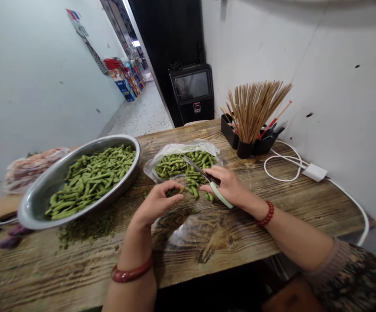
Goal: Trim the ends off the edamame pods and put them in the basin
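Note:
My right hand (230, 185) is closed round a pair of scissors (194, 164) with a pale green handle loop; the blades point up and left over the pods. To the left, my left hand (161, 198) curls its thumb and forefinger round a green soybean pod (181, 190), partly hidden by the fingers. Just beyond both hands lies a clear plastic bag (152, 167), spread open with a heap of green pods (174, 164) in it. A few loose pods (192, 191) have spilled onto the wood between my hands. Further left, a big metal basin (33, 212) holds many pods.
Small green trimmings (86, 229) litter the wooden table (240, 236) below the basin. At the back right stands a black holder (245, 149) full of wooden skewers (256, 110), near a white cable and adapter (315, 172). A filled plastic bag (31, 169) sits behind the basin.

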`<state>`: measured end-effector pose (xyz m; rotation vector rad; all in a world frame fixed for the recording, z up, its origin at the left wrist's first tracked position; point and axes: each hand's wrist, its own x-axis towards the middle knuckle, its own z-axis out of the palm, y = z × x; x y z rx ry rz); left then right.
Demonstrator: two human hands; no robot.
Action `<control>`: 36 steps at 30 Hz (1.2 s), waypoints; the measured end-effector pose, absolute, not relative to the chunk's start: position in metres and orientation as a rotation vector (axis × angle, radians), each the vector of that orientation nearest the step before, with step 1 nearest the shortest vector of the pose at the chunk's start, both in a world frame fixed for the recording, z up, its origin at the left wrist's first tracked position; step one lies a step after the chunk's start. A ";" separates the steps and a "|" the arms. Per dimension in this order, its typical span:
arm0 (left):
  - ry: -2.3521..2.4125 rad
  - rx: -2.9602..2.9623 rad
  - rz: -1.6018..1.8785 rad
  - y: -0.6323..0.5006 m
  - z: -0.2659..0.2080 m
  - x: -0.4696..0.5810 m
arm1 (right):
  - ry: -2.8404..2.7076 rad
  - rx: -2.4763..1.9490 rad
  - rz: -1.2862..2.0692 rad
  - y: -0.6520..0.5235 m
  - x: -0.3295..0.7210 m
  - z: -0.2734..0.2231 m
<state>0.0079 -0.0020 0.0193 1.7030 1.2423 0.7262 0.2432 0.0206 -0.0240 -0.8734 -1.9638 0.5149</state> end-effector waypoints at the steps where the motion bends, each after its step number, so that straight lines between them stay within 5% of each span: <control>1: 1.251 1.660 0.768 -0.002 0.018 0.009 | -1.966 -0.873 0.519 0.020 0.243 -0.024; 17: 1.084 1.037 1.080 -0.003 0.002 0.038 | -2.070 -0.849 0.638 0.014 0.242 -0.020; 36: 1.234 1.275 1.171 -0.004 0.000 0.043 | -2.251 -0.843 0.685 0.008 0.242 -0.018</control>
